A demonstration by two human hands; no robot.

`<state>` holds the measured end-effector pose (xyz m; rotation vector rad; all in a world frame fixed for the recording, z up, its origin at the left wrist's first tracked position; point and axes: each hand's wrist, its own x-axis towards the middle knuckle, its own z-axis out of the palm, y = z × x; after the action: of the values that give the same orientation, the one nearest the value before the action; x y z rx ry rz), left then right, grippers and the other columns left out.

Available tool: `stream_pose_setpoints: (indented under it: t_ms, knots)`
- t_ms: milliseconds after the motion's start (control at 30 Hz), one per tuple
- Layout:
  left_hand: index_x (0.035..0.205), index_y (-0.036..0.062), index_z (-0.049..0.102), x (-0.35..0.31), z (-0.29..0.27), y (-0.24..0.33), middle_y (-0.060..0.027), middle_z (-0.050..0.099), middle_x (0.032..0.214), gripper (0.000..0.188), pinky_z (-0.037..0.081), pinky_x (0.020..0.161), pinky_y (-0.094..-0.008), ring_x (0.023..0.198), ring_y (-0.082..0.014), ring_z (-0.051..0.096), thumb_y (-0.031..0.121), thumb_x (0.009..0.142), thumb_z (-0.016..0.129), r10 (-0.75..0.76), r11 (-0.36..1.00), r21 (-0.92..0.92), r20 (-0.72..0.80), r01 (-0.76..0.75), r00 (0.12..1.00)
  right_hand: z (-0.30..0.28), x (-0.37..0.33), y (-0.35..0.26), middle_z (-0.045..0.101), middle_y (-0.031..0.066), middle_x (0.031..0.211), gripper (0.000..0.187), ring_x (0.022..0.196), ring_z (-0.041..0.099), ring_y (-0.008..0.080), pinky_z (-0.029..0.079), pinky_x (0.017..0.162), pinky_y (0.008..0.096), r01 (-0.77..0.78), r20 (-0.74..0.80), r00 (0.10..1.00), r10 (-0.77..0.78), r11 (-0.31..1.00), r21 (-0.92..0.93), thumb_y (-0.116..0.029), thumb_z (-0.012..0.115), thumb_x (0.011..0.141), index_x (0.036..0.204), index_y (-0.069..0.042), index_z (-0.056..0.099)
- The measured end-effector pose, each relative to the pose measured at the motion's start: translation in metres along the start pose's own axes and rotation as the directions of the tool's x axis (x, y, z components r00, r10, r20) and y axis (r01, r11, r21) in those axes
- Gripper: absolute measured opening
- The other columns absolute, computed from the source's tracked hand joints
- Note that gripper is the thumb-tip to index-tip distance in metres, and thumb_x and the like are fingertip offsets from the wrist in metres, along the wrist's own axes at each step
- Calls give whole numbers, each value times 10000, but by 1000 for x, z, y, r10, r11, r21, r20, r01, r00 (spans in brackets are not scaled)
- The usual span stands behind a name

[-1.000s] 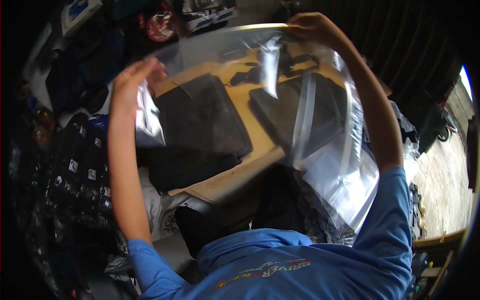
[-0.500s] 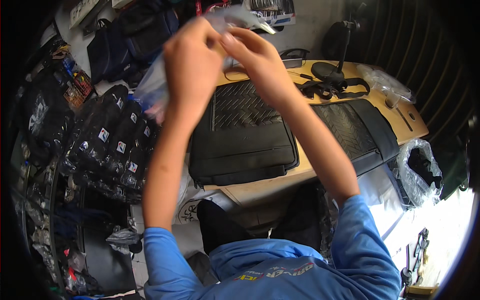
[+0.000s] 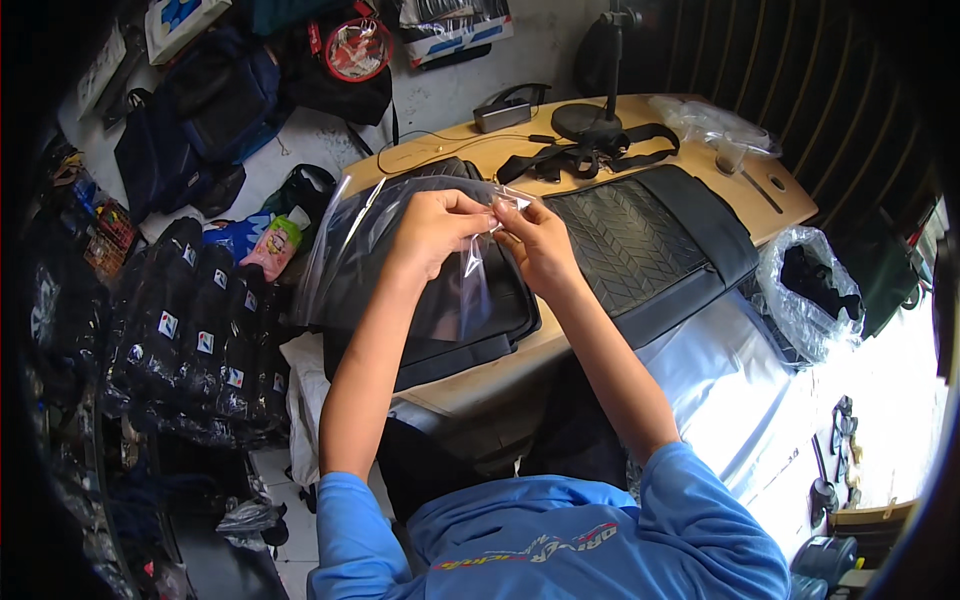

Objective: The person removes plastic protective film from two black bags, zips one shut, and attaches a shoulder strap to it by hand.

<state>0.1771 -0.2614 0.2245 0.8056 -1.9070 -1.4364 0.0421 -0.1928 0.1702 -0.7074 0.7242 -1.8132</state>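
Note:
A clear plastic bag (image 3: 350, 235) hangs from my two hands, spread over the left black bag on the table. My left hand (image 3: 435, 230) pinches its edge between thumb and fingers. Close beside it, my right hand (image 3: 537, 240) grips the same edge, fingertips nearly touching the left ones. Beneath the plastic lies a flat black bag (image 3: 440, 360), partly seen through the sheet. To the right, a second black bag (image 3: 640, 250) with a chevron-textured panel lies on the wooden table (image 3: 790, 205).
Black straps (image 3: 600, 155), a power adapter (image 3: 503, 115) and a black stand (image 3: 590, 118) are at the table's back. Crumpled clear plastic (image 3: 720, 122) lies at the far right. Plastic-wrapped black packs (image 3: 190, 330) are stacked on the left. A clear plastic sack (image 3: 810, 290) stands right of the table.
Both hands have come down and nearer from high above the table. The clear plastic bag, blurred before, now spreads over the left black bag. The view has shifted.

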Motion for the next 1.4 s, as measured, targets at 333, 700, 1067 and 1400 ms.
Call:
stream_pose_setpoints:
  t_ms: [333,700,1067,1400]
  knots:
    - [909,-8,626,8,-8,18,-72,657,808,135,519,591,-252,701,-141,659,125,886,617,390,907,329,-427,-262,816,-54,-7,7,664,96,864,450,755,628,131,501,670,250,103,24,993,-114,770,-630,-6,617,745,1188,53,559]
    - [1006,29,630,-18,15,16,-96,644,813,253,502,659,-304,740,-214,658,-56,768,645,667,574,689,-79,-443,740,-103,-8,-97,611,168,1151,542,940,618,180,534,745,283,-76,-72,997,29,519,-851,-267,715,792,1222,21,557]
    - [925,13,641,-24,32,13,-99,582,769,170,473,581,-314,654,-223,598,7,764,695,617,621,629,-25,-467,787,-310,22,-233,559,275,1218,1024,1160,536,349,426,971,380,-409,-357,912,-200,-447,-795,-674,731,580,1220,99,529]
    - [919,-3,635,-17,36,-5,-106,616,800,147,492,634,-299,698,-211,628,-3,778,675,592,671,566,-20,-479,806,-279,9,-255,666,217,996,782,957,633,314,476,820,371,-540,-531,841,-105,-240,-807,-516,834,553,997,102,655]
